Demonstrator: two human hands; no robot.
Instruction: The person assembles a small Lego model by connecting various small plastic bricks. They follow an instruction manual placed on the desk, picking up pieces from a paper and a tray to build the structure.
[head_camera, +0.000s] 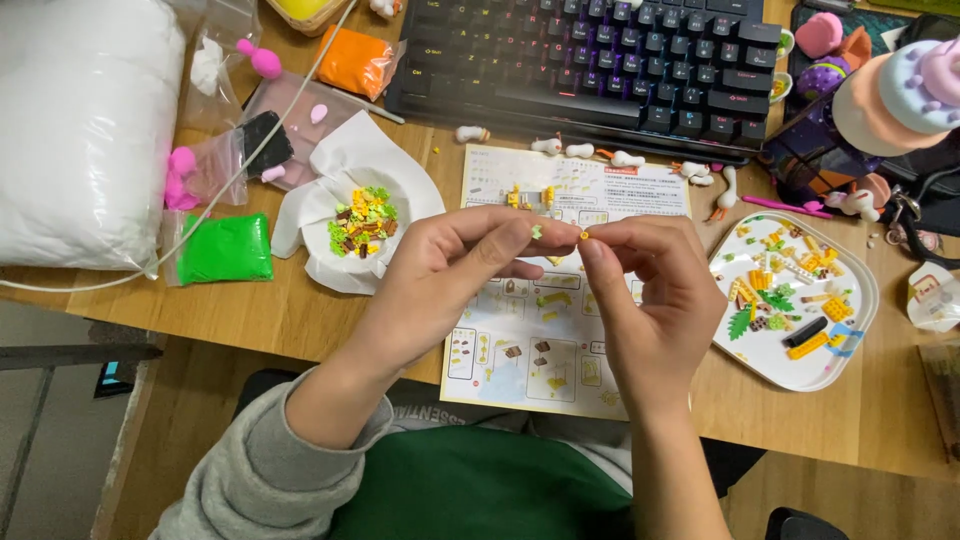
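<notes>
i see my left hand (455, 262) and right hand (650, 290) meeting over the instruction sheet (560, 290) near the desk's (280, 315) front edge, each pinching a tiny piece: a green piece (537, 232) left, a yellow piece (584, 234) right. a white tray (860, 300) of bricks lies toward the right edge.

black keyboard (590, 60), green clay bag (225, 248), white tray (860, 290) (small bricks inside)

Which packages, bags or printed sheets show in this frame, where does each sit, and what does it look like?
Instruction sheet: under both hands, white rectangle with small coloured diagrams.
Green bag: left of the sheet, clear plastic, bright green filling.
Orange bag: left of the keyboard, clear plastic, orange filling.
White bag: far left, large, puffy.
Small packet: right edge, white, partly cut off.
</notes>
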